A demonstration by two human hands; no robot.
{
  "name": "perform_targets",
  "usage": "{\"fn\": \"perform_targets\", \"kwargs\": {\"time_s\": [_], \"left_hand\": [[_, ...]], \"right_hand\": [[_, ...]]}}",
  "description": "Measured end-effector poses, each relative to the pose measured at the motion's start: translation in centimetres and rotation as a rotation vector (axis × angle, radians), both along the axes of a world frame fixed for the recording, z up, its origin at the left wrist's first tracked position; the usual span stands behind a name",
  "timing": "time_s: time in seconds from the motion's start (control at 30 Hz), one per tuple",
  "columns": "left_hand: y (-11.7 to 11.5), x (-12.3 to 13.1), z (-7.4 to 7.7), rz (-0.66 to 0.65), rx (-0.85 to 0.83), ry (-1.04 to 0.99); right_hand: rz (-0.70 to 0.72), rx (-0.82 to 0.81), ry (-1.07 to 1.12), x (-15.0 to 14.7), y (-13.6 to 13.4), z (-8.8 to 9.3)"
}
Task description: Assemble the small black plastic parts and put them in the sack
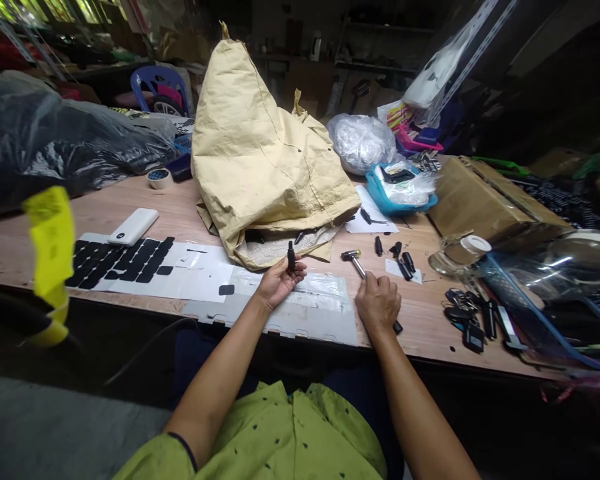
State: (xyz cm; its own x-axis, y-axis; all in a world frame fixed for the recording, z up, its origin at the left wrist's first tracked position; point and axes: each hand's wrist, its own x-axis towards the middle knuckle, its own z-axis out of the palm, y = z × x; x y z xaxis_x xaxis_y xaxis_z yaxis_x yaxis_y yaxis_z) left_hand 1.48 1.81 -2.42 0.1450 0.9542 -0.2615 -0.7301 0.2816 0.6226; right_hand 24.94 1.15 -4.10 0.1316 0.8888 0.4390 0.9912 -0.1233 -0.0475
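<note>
My left hand (281, 281) pinches a small black plastic part (291, 256) upright between thumb and fingers, in front of a sack's open mouth. The kind of part cannot be made out. My right hand (379, 303) is wrapped round the handle of a small hammer (353, 259), whose head points away from me on the table. Beneath my left hand lies a grey sheet with clear plastic (325, 313). The large tan paper sack (270, 147) lies behind it, with dark pieces showing in its mouth. Several similar black parts (405, 265) lie right of the hammer.
Rows of black rectangular pieces (120, 261) lie on white paper at left, beside a white power bank (133, 227) and a tape roll (160, 178). A blue basket (400, 193), cardboard box (485, 200), glass jar (455, 257) and key fobs (474, 337) stand or lie at right.
</note>
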Motion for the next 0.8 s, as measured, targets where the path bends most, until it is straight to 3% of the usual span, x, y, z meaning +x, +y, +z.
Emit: {"fn": "perform_targets", "kwargs": {"time_s": [0.27, 0.6, 0.8], "left_hand": [[-0.11, -0.24, 0.04, -0.1, -0.059, -0.047], [0.14, -0.47, -0.67, -0.077, -0.036, -0.046], [-0.05, -0.43, 0.19, -0.049, -0.071, -0.12]], "right_hand": [[0.001, -0.029, 0.031, -0.08, -0.03, 0.06], [-0.002, -0.018, 0.008, -0.2, -0.08, 0.09], [-0.015, -0.027, -0.02, -0.18, -0.04, 0.06]]}}
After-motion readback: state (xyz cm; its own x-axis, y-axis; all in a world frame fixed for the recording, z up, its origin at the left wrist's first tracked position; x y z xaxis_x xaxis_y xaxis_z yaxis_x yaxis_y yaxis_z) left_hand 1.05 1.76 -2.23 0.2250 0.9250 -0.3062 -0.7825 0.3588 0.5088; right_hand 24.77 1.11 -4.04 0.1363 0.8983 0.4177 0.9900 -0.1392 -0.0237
